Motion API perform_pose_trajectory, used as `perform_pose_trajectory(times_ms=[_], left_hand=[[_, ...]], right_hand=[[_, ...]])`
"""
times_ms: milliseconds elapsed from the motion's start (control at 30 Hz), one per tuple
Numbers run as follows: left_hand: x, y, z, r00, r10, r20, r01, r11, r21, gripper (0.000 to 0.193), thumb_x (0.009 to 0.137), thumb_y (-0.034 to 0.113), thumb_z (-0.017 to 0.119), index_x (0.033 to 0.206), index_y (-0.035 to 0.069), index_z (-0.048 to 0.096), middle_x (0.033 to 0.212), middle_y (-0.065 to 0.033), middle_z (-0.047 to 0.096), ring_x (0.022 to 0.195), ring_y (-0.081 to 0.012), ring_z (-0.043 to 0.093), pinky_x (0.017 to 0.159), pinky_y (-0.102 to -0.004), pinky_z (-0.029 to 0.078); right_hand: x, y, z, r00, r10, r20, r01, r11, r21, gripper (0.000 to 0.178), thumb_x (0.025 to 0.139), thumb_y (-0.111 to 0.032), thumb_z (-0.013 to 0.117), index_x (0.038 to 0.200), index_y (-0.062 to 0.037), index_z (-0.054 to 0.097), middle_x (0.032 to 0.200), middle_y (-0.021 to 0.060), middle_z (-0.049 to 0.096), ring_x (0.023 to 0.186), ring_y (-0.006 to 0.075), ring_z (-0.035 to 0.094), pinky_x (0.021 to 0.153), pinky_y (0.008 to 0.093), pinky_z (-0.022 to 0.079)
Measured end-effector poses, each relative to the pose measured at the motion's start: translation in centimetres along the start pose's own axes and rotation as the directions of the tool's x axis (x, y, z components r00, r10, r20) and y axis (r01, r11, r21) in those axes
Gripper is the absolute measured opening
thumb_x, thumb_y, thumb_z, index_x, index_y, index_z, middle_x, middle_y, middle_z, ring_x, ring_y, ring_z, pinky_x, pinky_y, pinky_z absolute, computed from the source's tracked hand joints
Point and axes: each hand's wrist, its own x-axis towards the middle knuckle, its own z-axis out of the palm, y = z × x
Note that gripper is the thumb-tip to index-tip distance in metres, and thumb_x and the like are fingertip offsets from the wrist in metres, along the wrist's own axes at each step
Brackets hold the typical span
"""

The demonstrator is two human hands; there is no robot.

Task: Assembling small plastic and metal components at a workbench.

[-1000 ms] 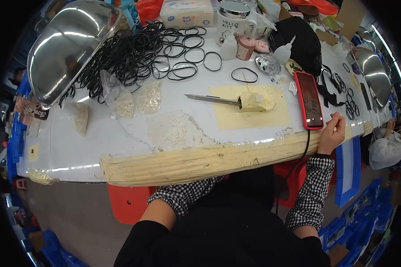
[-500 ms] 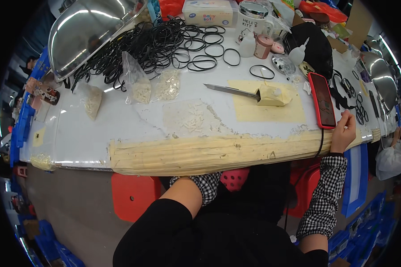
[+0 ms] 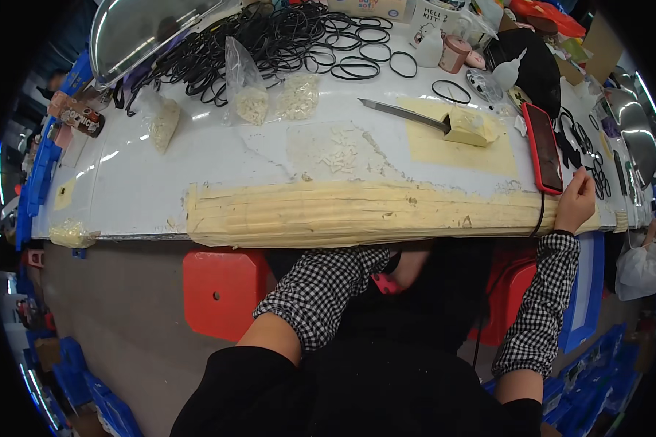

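Note:
My right hand (image 3: 576,201) rests at the table's right front edge, beside a smartphone in a red case (image 3: 541,148). Its fingers are curled closed, and whatever may be inside them is hidden. Below the front edge reaches my left arm in a checked sleeve (image 3: 321,295). Part of my left hand (image 3: 413,264) shows under the tabletop near a pink clog (image 3: 386,284); its fingers cannot be made out. On the table, a knife blade (image 3: 401,114) sticks out of a yellowish block (image 3: 468,131). Small pale pieces (image 3: 340,151) lie scattered left of it.
Yellowish tape (image 3: 306,215) covers the table's front edge. Farther back lie a heap of black bands (image 3: 233,51) and bags of pale pieces (image 3: 297,97). A metal bowl (image 3: 138,36) stands far left. Below are red stools (image 3: 222,291) and blue crates (image 3: 87,393).
The whole view has shifted, so the table sits higher in it. My left forearm has moved forward and right under the edge, and part of the hand now shows. My right hand stays beside the phone.

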Motion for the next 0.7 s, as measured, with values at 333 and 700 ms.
perform_pose_trajectory(times_ms=[333,700], left_hand=[[0.1,0.2,-0.2,0.998,0.014,0.054,-0.014,1.0,-0.014,0.03,0.088,0.02,0.058,0.11,-0.001,0.059,0.103,-0.02,0.059,0.097,-0.0324,0.059,0.085,-0.041,0.049],[-14.6,-1.0,-19.7,0.761,0.565,0.318,-0.398,0.794,-0.459,0.024,0.094,0.018,0.048,0.111,0.001,0.053,0.096,-0.0168,0.061,0.082,-0.0334,0.062,0.069,-0.0405,0.051]], right_hand=[[0.0,-0.8,-0.4,0.998,-0.055,-0.013,0.054,0.995,-0.079,0.033,0.093,-0.03,0.055,0.079,-0.0005,0.06,0.06,0.001,0.053,0.055,0.0081,0.045,0.051,0.0258,0.038],[-1.0,-11.5,-1.2,0.862,-0.506,-0.008,0.504,0.857,0.112,0.006,0.085,0.001,0.06,0.079,0.0018,0.057,0.072,0.0088,0.056,0.067,0.0206,0.052,0.061,0.0323,0.042]])
